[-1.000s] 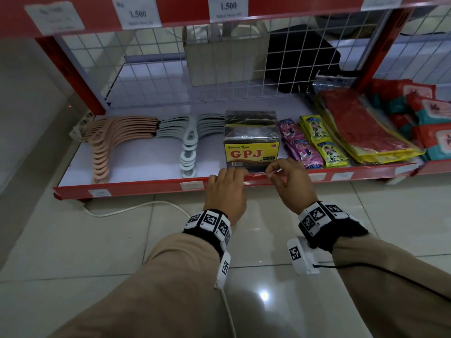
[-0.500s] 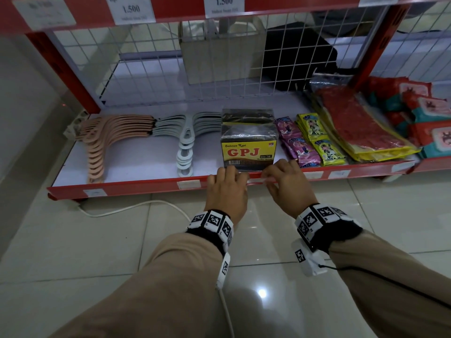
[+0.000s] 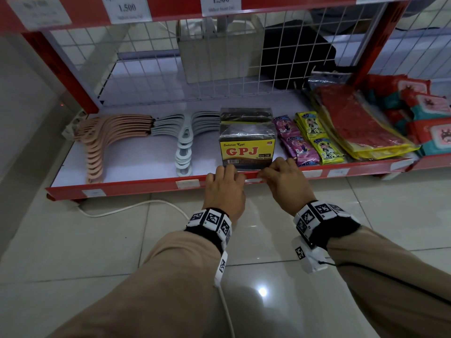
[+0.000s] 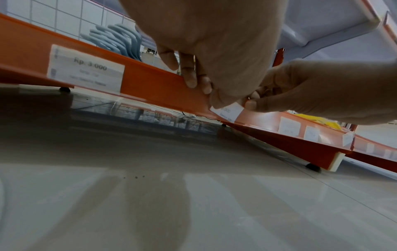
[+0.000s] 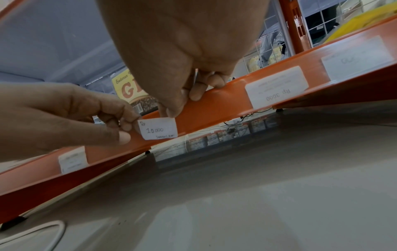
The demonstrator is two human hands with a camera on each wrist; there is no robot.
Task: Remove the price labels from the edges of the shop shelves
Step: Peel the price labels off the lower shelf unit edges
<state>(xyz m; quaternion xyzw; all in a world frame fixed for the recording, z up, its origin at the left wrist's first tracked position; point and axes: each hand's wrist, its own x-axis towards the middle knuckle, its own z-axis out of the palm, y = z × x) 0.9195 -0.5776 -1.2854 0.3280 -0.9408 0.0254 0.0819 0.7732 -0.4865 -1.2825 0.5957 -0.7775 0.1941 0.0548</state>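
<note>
A small white price label point(image 5: 159, 129) reading "Rp 10.000" sits on the red front edge of the bottom shelf point(image 3: 136, 185), below the GPJ box. My left hand point(image 3: 227, 174) pinches the label's left side, its other fingers curled over the rail. My right hand point(image 3: 271, 173) holds the label's right side, thumb tip at its top edge. In the left wrist view the label point(image 4: 228, 111) peeks out between the two hands. Further labels point(image 3: 188, 184) point(image 3: 338, 172) remain stuck along the same edge, and larger ones point(image 3: 127, 8) hang on the shelf above.
On the shelf lie the yellow GPJ box point(image 3: 247, 152), pink hangers point(image 3: 102, 140), grey hangers point(image 3: 185, 142), sachets point(image 3: 310, 140) and red packets point(image 3: 353, 125). A wire mesh backs the shelf. A white cable point(image 3: 122, 208) trails over the tiled floor beneath.
Both hands stay at the same spot on the shelf edge. My right hand has dropped from just above the rail onto it, closer to the left hand.
</note>
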